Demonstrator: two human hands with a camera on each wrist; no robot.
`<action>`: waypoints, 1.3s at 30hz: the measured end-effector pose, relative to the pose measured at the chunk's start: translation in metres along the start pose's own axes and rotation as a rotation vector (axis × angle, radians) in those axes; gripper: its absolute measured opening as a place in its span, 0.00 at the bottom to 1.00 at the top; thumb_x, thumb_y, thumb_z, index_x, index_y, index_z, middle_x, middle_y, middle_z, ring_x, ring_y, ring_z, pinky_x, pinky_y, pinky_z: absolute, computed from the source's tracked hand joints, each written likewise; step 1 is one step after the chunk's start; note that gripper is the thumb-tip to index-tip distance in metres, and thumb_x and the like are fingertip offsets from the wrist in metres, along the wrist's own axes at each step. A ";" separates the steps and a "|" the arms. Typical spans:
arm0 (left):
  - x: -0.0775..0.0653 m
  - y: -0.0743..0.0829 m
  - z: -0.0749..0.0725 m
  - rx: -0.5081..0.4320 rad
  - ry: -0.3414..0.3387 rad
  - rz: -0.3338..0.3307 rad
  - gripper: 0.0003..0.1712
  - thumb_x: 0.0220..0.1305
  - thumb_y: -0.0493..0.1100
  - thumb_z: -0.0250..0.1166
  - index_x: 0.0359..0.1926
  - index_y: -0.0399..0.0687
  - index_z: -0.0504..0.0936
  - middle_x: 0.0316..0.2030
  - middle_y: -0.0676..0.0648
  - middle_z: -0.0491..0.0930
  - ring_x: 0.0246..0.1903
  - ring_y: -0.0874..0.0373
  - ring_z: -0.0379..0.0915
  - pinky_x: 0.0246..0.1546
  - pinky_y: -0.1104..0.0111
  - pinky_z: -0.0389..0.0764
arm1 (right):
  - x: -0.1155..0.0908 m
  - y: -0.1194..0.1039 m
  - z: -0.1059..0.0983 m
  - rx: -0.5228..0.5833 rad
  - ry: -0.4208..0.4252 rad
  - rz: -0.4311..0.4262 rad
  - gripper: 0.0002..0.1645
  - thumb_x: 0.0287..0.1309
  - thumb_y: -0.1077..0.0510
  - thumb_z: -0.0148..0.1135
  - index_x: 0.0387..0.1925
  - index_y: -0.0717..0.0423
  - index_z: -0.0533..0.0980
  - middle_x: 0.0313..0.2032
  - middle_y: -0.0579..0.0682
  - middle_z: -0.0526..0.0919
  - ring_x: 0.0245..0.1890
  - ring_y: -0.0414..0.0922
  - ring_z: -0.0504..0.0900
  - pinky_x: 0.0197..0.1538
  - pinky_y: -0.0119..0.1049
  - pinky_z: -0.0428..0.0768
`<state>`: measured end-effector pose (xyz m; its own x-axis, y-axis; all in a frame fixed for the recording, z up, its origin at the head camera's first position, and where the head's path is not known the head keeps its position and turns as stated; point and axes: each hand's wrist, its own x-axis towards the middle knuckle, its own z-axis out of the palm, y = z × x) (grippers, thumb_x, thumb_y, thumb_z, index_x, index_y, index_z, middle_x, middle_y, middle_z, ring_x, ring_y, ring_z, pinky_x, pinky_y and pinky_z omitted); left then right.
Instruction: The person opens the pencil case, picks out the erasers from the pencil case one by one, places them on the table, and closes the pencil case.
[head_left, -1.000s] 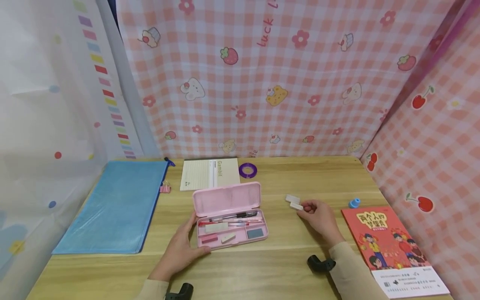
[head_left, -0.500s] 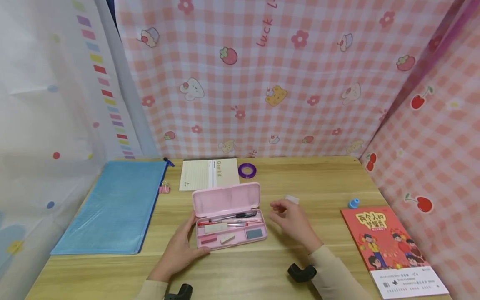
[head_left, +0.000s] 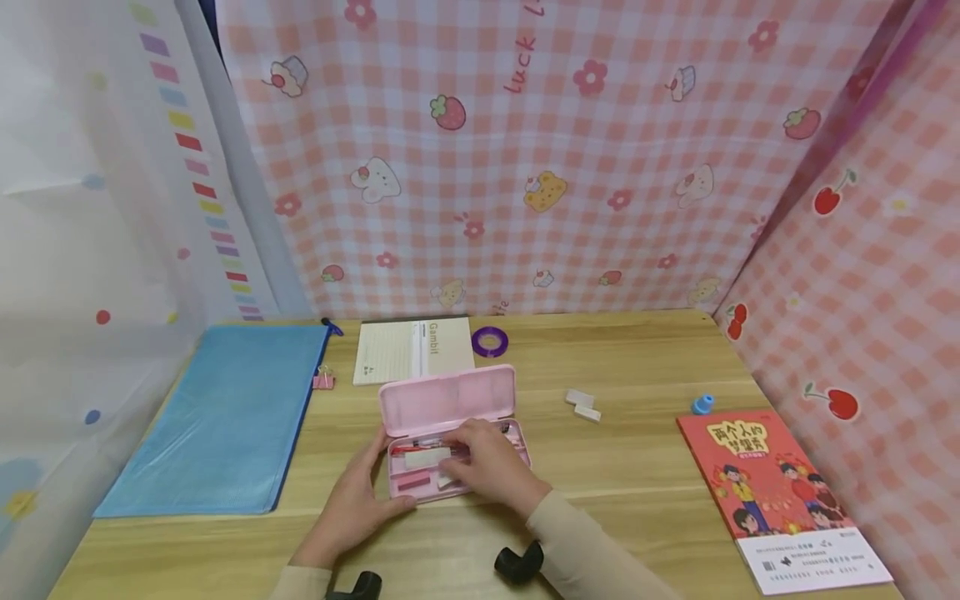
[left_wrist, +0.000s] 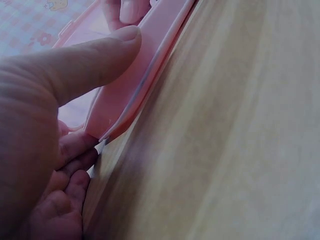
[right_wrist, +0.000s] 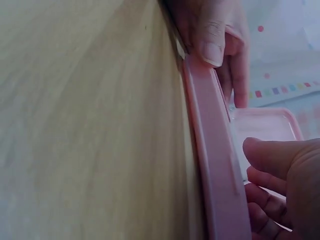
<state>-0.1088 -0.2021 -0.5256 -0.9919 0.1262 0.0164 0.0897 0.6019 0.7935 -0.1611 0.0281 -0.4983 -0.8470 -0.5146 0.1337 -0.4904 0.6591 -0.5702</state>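
Note:
A pink pencil case lies open on the table, its lid raised at the back. My left hand holds its left end, thumb at the front wall and fingers round the side. My right hand reaches over the right half, thumb and fingertips down by the right end of a white eraser; whether they pinch it is hidden. Left of that thumb, in the front compartment, lies a pink eraser. A red pen lies behind the white eraser. The hand covers the case's front right part.
Two white erasers lie right of the case. Behind it are a notebook and a purple tape roll. A blue folder and pink binder clip are left; a red book and blue cap-like piece are right.
My right hand has left the two white erasers on the table and moved left, now over the pencil case. My left hand stays on the case.

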 end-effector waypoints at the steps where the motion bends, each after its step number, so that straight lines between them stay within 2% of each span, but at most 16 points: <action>1: 0.000 0.000 0.000 0.000 -0.002 -0.003 0.70 0.40 0.63 0.77 0.76 0.56 0.42 0.73 0.46 0.53 0.71 0.43 0.47 0.68 0.46 0.54 | 0.001 0.000 0.002 -0.006 -0.007 0.002 0.21 0.54 0.47 0.68 0.49 0.50 0.82 0.38 0.40 0.79 0.40 0.37 0.73 0.46 0.33 0.76; 12: 0.000 -0.001 0.000 -0.002 -0.011 -0.017 0.70 0.41 0.61 0.77 0.76 0.56 0.42 0.73 0.46 0.54 0.71 0.44 0.47 0.68 0.46 0.53 | 0.005 -0.004 0.009 -0.055 0.004 -0.005 0.18 0.57 0.47 0.65 0.47 0.49 0.83 0.32 0.38 0.74 0.36 0.37 0.69 0.41 0.30 0.73; 19: 0.000 0.000 -0.001 0.003 -0.015 -0.025 0.70 0.40 0.62 0.77 0.76 0.57 0.42 0.73 0.46 0.52 0.71 0.44 0.46 0.68 0.47 0.53 | 0.004 -0.006 0.008 -0.019 0.016 0.014 0.15 0.56 0.48 0.66 0.44 0.48 0.83 0.34 0.39 0.75 0.38 0.37 0.70 0.43 0.32 0.74; 26: 0.000 0.001 -0.001 -0.004 -0.009 0.000 0.71 0.40 0.60 0.78 0.76 0.52 0.43 0.73 0.45 0.53 0.71 0.44 0.47 0.68 0.48 0.53 | 0.005 -0.003 0.009 0.042 0.055 -0.007 0.08 0.57 0.54 0.65 0.39 0.48 0.84 0.37 0.41 0.82 0.40 0.38 0.75 0.48 0.35 0.76; 39: 0.000 0.002 -0.001 -0.018 -0.011 -0.002 0.70 0.40 0.59 0.79 0.76 0.50 0.43 0.72 0.45 0.55 0.71 0.44 0.48 0.69 0.48 0.53 | 0.004 -0.004 0.008 0.065 0.052 0.010 0.06 0.60 0.55 0.64 0.38 0.47 0.83 0.37 0.40 0.82 0.39 0.38 0.75 0.47 0.35 0.76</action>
<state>-0.1087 -0.2021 -0.5234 -0.9910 0.1339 0.0086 0.0864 0.5877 0.8044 -0.1606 0.0190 -0.5014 -0.8618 -0.4783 0.1687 -0.4693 0.6259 -0.6229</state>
